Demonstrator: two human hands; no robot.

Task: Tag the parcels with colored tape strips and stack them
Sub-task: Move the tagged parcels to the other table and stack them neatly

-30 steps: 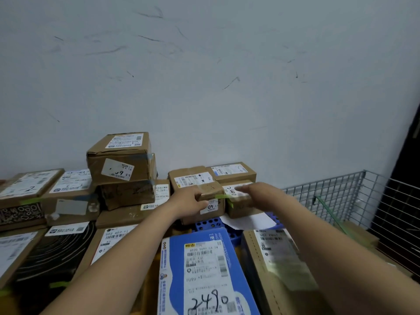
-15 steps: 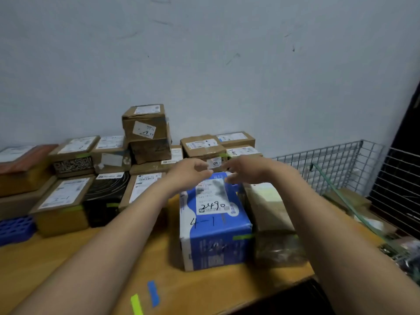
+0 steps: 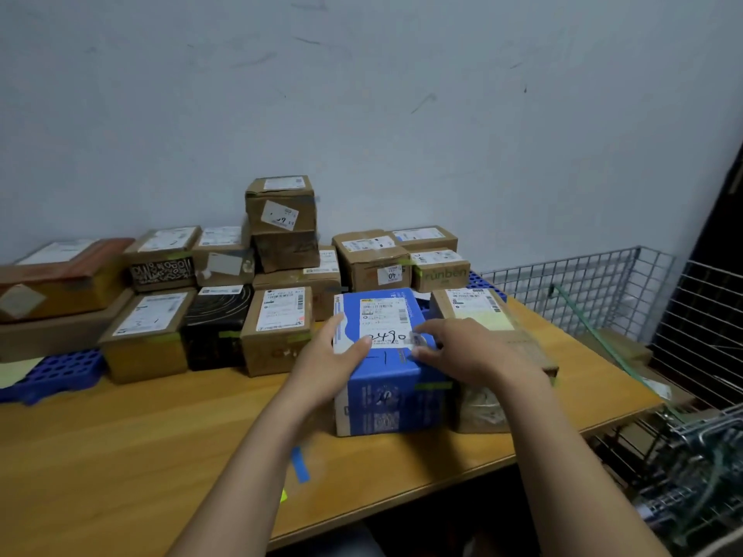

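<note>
Both grips on the blue parcel (image 3: 386, 391), on a counter (image 3: 120, 436) crowded with parcels.
Brown parcels (image 3: 281, 235) are stacked along the wall, and the wire basket (image 3: 583, 283) beside the counter holds more cartons. The left grip (image 3: 329, 355) lies spread on the blue parcel's top. The right grip (image 3: 466, 347) bends onto its label; whether it pinches anything is unclear. A blue tape strip (image 3: 300, 464) lies in front.

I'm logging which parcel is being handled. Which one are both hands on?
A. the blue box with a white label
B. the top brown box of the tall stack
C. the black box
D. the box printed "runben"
A: the left hand and the right hand both lie on top of the blue box at the front of the table, on either side of its white label.
</note>
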